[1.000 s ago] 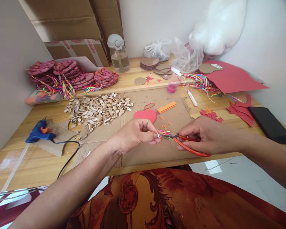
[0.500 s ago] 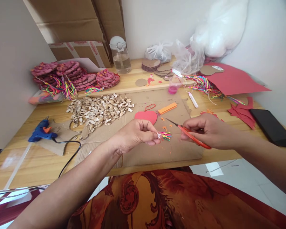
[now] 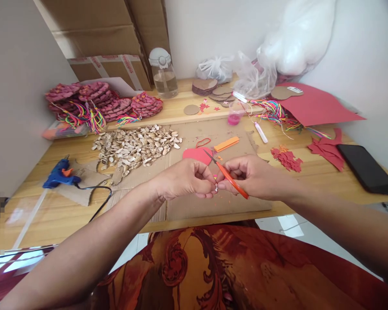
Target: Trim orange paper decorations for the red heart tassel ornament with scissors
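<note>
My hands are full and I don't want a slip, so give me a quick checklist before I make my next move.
1. Scissors gripped in right hand: ok.
2. Blades clear of the red cutout: cannot tell; they overlap in view.
3. Small white piece held by left hand: ok, pinched.
4. Coloured threads in plain sight: not ok; mostly hidden between the hands.
5. Glue gun away from both hands: ok, off to the left.
</note>
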Demonstrator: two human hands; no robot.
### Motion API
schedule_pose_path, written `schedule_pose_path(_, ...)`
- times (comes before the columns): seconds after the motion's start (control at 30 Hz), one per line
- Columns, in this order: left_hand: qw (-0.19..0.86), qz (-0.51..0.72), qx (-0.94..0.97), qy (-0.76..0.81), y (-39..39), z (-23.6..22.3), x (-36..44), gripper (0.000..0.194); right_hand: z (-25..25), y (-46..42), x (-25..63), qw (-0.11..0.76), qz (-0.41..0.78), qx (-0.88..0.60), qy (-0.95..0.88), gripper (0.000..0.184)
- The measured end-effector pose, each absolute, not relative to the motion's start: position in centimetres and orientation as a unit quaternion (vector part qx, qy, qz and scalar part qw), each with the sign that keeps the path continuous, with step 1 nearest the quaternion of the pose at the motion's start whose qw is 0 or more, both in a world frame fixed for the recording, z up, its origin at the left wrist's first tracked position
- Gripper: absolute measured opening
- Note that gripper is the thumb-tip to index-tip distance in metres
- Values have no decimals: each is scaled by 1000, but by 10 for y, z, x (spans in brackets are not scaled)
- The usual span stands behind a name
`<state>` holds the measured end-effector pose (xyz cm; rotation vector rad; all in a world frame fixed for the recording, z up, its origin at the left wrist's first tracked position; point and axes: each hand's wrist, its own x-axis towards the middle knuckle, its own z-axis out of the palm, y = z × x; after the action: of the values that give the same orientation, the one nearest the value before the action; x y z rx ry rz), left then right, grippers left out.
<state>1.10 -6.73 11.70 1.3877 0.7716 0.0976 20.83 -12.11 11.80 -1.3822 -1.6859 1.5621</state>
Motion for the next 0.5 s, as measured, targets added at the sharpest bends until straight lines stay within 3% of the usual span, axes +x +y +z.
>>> schedule_pose_path(0.3, 677, 28, 654, 337, -67, 119, 14, 13, 119, -133, 204, 235, 511, -540, -626, 15)
schedule_pose_path(0.5, 683, 33, 652, 329, -65, 117, 12, 10, 107, -132, 204, 280, 561, -522, -578, 12)
